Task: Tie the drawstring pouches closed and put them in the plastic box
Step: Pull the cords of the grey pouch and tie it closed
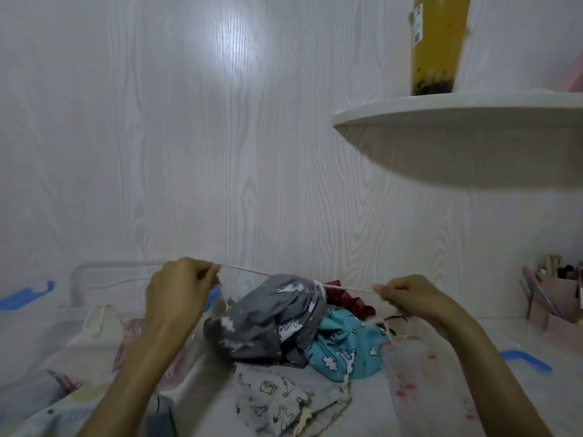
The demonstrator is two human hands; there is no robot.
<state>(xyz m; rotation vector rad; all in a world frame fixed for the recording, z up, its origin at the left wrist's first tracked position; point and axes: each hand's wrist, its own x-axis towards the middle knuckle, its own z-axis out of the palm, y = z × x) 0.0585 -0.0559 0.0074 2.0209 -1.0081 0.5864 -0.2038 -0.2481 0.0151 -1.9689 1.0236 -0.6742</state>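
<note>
A grey drawstring pouch (pixel 268 316) with white prints hangs lifted between my hands, its mouth gathered at the top right. My left hand (pixel 179 288) pinches one end of its white drawstring (pixel 249 271); my right hand (pixel 407 296) pinches the other end, so the cord runs taut across. Beneath lie a blue cloud-print pouch (pixel 340 348), a dark red pouch (pixel 353 302), a white bear-print pouch (pixel 277 402) and a white pouch with pink spots (pixel 410 370). The clear plastic box (pixel 104 279) with blue latches stands behind my left hand.
A white wall stands close ahead. A rounded white shelf (pixel 457 118) juts out at upper right, with a yellow drink cup (pixel 437 45) on it. A pink organiser (pixel 555 304) with pens sits at the right. A blue latch (pixel 527 359) lies near my right forearm.
</note>
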